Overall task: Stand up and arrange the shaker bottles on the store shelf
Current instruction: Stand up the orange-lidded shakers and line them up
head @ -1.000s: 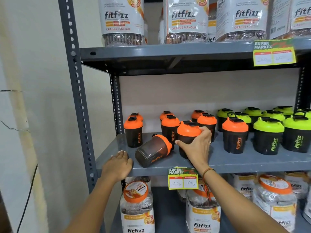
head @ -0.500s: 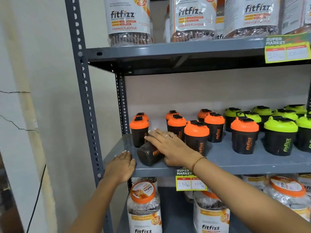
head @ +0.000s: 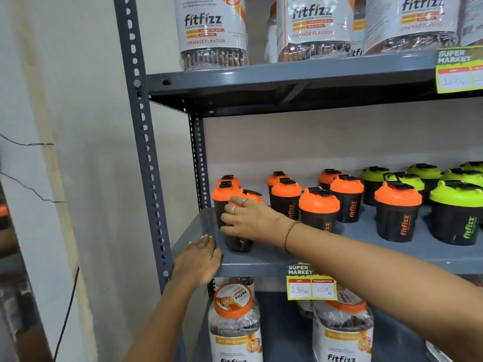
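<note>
A grey metal shelf (head: 261, 265) on slotted uprights (head: 146, 163) stands against a pale wall (head: 65, 100) with a thin dark crack line running across it. The middle shelf carries small dark shaker bottles in rows, orange-lidded ones (head: 318, 205) to the left and green-lidded ones (head: 456, 205) to the right, all upright. A yellow price tag (head: 311, 284) hangs from the shelf's front edge, and another (head: 458, 70) hangs from the shelf above, cut off by the frame. Large labelled jars (head: 213, 30) sit on the top shelf, their tops out of view; more jars (head: 234, 325) with orange lids sit on the shelf below.

The right hand (head: 251, 218) reaches across to the shelf's left end and is closed around an orange-lidded bottle (head: 239, 242), fingers wrapped over its upper part. The hand covers most of the lid and body, so it appears upright or nearly so, though its exact tilt is hard to make out. It stands near the front left corner, just in front of another orange-lidded bottle (head: 224, 192) beside the rear upright.

The left hand (head: 201, 259) lies flat, fingers spread, on the shelf's front left edge, holding nothing. The far right of the green row runs out of frame.
</note>
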Motion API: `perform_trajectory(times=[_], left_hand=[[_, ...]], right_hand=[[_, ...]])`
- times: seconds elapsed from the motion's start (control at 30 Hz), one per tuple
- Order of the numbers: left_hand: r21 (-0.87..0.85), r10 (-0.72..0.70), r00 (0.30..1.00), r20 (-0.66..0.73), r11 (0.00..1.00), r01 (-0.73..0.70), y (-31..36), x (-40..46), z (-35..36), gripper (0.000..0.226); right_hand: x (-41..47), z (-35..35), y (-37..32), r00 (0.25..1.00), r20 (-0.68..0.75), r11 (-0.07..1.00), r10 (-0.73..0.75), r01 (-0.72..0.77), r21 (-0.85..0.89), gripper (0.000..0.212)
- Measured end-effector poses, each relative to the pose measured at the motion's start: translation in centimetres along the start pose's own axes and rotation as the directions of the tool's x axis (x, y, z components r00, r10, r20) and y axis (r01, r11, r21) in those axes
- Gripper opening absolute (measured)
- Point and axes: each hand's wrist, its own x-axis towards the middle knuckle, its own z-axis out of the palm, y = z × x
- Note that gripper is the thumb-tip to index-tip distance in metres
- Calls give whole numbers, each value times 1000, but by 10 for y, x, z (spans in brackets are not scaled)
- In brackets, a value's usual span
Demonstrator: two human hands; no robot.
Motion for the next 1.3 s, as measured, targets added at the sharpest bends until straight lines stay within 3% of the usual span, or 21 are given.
perform_trajectory(times=[0.2, 0.33, 0.4, 0.5, 0.6, 0.67, 0.73, 0.77, 0.83, 0.93, 1.0, 1.07, 1.17, 1.3], left_hand=[[-17, 13, 1000, 9, 1000, -13, -1, 1, 1, 56], [-30, 18, 1000, 19, 999, -17, 2, -1, -3, 55], [-29, 11, 1000, 21, 1000, -10, 4, -5, -5, 55], [-61, 17, 1000, 14, 998, -17, 5, -8, -7, 55], [-117, -18, 999, 33, 993, 22, 8, -7, -12, 52], [-272, -67, 994, 81, 958, 87, 8, -7, -19, 54], [-537, -60, 986, 156, 832, 136, 6, -8, -25, 90], [-669, -46, 984, 172, 728, 151, 9, -8, -27, 112], [-821, -58, 988, 141, 551, 149, 21, -7, -31, 138], [-831, -142, 988, 60, 542, 128, 41, -4, -26, 122], [-807, -187, 981, 42, 572, 144, 46, -2, -22, 111], [-782, -210, 976, 55, 599, 173, 43, 0, -21, 110], [-744, -216, 975, 47, 644, 179, 38, -1, -19, 111], [-789, -188, 982, 33, 598, 141, 30, -2, -21, 85]], right_hand=[[10, -12, -22, 985, 156, 965, -71, 108, -240, 38], [7, -19, -34, 971, 225, 949, -84, 147, -280, 43], [-3, -21, -30, 987, 138, 966, -75, 107, -237, 41], [-32, -28, -21, 993, -116, 997, -2, -7, -82, 54], [-80, -40, -6, 939, -235, 964, 249, -217, 153, 70], [-115, -36, 3, 783, -260, 800, 565, -443, 405, 72], [-147, -21, 4, 496, -162, 469, 853, -595, 653, 82], [-159, -12, 1, 371, -49, 290, 927, -632, 719, 90], [-174, 10, -8, 238, 217, -6, 947, -662, 750, 110], [-181, 34, -16, 223, 567, -416, 793, -481, 771, 138], [-179, 44, -13, 278, 697, -590, 661, -382, 712, 146], [-176, 52, -9, 336, 738, -647, 585, -356, 674, 135], [-172, 58, -8, 383, 737, -627, 557, -388, 675, 93], [-164, 55, -9, 472, 687, -614, 553, -326, 719, 63]])
